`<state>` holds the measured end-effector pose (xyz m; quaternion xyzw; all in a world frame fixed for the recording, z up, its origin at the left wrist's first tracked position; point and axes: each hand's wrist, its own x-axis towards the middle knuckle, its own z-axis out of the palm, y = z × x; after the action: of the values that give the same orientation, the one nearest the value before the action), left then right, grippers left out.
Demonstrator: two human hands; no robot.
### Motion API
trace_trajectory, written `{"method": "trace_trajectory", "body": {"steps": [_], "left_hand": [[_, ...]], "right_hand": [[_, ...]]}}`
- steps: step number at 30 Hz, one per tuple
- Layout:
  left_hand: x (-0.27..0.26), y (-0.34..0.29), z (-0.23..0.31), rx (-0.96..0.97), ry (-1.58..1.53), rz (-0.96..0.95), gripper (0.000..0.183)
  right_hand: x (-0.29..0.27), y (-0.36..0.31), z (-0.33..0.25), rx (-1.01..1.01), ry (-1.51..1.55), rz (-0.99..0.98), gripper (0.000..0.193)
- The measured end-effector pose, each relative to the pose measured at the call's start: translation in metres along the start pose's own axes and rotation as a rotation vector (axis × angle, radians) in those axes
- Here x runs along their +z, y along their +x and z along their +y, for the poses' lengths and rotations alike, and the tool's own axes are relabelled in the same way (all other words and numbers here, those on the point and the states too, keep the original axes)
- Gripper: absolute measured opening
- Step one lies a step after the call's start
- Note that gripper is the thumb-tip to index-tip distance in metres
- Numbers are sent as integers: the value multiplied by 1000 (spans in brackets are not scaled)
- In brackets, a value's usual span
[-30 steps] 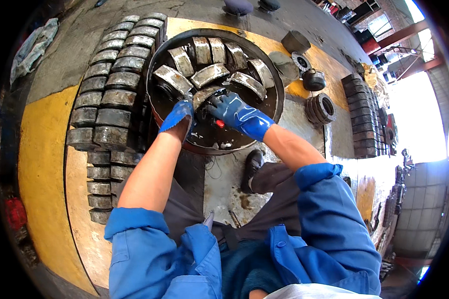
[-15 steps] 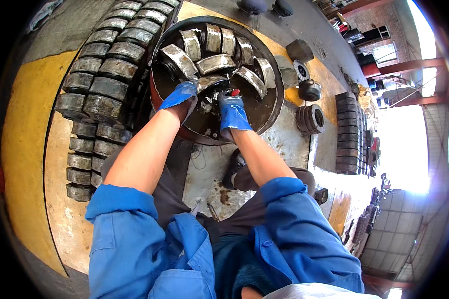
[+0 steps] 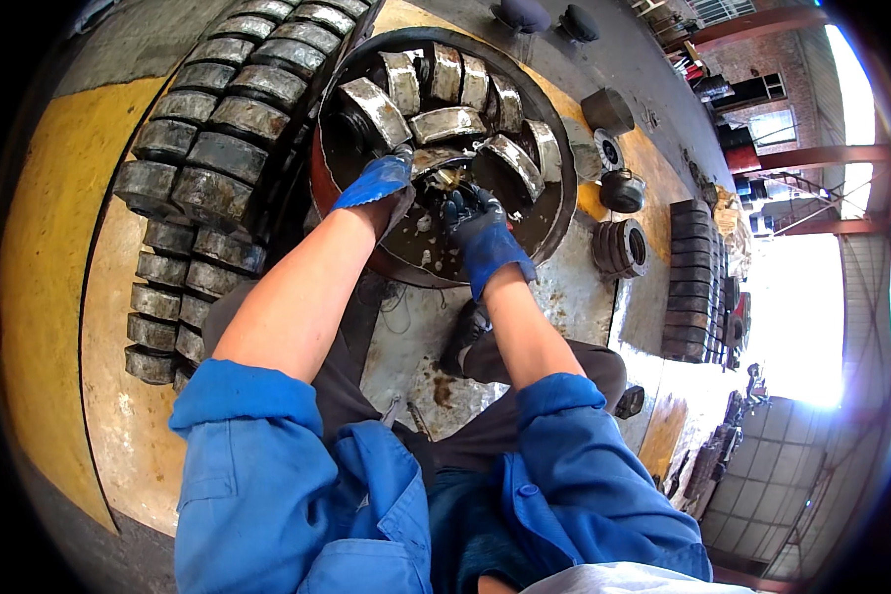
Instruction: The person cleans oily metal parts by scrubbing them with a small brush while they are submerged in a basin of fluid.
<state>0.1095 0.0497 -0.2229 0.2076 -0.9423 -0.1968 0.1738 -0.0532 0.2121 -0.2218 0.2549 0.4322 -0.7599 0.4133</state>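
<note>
A round, dark tub [image 3: 572, 183] of murky liquid stands before me, with several thick, wet metal rings in it. My left hand [image 3: 378, 184], in a blue glove, closes on the near-left edge of one metal ring [image 3: 440, 155], tilted at the middle of the tub. To its right, my right hand [image 3: 485, 240], in a blue glove with dark, wet fingers, is curled beside the same ring. Something small and pale yellowish shows by its fingertips; I cannot make out what it is. White flecks of foam float on the liquid below my hands.
Two long rows of stacked metal rings [image 3: 230, 158] stand left of the tub. To its right are a ribbed dark ring [image 3: 620, 248], a dark pot-like part [image 3: 623, 190] and a stack of dark blocks [image 3: 690, 282]. My feet are just below the tub.
My right hand has turned and shifted slightly right, its fingers now showing. The red object seen at its fingertips is out of sight. My left hand stays at the ring; the whole view has shifted slightly.
</note>
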Motion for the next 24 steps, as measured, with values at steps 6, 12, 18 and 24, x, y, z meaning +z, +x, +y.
{"method": "trace_trajectory", "body": {"steps": [6,12,18,24], "left_hand": [[5,8,11,-7,-60,-26,40],[6,7,10,-9,-81,-29,40],[0,5,9,26,-93,-21,39],[1,-2,-3,10,-88,-22,39]], "right_hand": [[-7,18,-18,50,-337,-266,27],[8,-5,-15,-51,-692,-370,33],[13,1,-40,-217,-1272,-687,29],[50,-29,-28,-759,-2450,-795,37]]}}
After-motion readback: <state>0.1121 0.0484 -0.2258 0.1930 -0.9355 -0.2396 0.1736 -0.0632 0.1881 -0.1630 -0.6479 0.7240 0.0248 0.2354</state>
